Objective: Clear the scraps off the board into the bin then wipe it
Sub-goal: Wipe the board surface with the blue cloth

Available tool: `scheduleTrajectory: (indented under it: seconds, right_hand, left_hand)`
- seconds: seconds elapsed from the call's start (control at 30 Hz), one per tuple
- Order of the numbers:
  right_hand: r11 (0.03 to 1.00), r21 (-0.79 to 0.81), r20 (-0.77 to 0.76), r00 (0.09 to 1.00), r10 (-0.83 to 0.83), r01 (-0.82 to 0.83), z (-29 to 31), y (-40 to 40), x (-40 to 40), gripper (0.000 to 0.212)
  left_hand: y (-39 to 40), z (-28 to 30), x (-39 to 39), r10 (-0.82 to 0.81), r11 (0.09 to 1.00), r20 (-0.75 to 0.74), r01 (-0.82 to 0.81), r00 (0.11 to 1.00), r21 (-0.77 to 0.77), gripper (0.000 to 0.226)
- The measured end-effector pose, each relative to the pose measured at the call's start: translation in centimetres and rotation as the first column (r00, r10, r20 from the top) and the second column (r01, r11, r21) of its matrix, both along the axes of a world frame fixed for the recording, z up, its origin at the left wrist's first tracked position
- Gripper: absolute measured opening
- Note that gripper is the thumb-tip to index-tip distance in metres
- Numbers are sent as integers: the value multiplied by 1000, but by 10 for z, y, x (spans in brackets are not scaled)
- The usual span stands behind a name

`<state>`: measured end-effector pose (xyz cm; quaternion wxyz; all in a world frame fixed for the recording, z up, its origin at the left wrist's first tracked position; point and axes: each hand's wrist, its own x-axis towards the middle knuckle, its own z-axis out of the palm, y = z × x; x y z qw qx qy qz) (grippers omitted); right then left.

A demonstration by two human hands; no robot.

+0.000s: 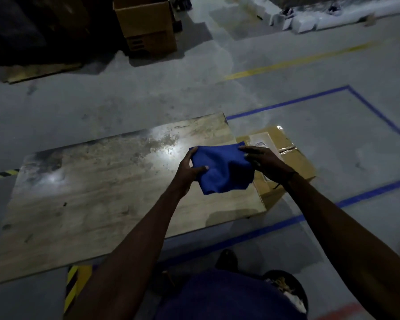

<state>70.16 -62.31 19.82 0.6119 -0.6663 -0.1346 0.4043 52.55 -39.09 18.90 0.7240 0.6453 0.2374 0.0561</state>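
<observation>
Soft crumpled blue cloth (219, 168) above scuffed flat wooden board (102, 192), left hand (191, 169) and right hand (262, 161) fingers curled, gripping its edges

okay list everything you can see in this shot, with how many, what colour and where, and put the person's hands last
board: one, pale worn wood, flat across the centre-left.
cloth: one, blue, held above the board's right end.
sealed carton: one, brown, at the board's right edge.
open carton: one, brown, far top, left of centre.
bin: one, dark, bottom right, scraps inside.
floor tape: blue outline on the right; a yellow line beyond it.
white packages: several, top right.
left hand: one, grips the cloth's left side.
right hand: one, grips the cloth's right side.
</observation>
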Motion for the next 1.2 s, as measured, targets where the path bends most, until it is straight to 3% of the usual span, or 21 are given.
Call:
scheduleTrajectory:
  seconds: [0.07,0.2,0.37,0.5,0.6,0.7,0.8,0.93,1.2]
  right_hand:
    - [997,-66,-66,997,41,-45,-12,-5,4,48]
    - [957,-224,58,977,204,-186,-52,-18,23,82]
    - [905,-328,147,932,331,-270,-107,-21,48,101]
    - [848,-431,217,877,428,-307,-161,-14,54,97]
    - [885,-438,421,834,357,-158,-177,-4,40,95]
    - [932,-334,635,764,113,139,-189,10,15,77]
    - [929,-314,760,638,121,198,-204,35,-14,58]
    - [855,-495,703,650,289,156,-230,67,-50,66]
    - [678,-618,773,466,431,398,-267,91,-53,74]
  left_hand:
    - [-8,-13,9,-3,999,-56,1,998,-38,70]
    - [-11,-50,23,-41,999,-168,39,985,-14,87]
    - [-10,-112,28,-137,950,-304,212,943,228,109]
    - [-15,-161,29,-98,905,-279,202,955,373,113]
    - [-19,-187,21,58,852,-286,102,957,513,82]
    - [-19,-196,6,292,650,-228,-18,929,760,45]
    - [-10,-222,-10,302,478,-329,157,895,864,53]
    - [-15,-242,-21,337,452,-359,185,870,872,60]
    - [-19,-248,-22,377,370,-279,133,883,920,60]
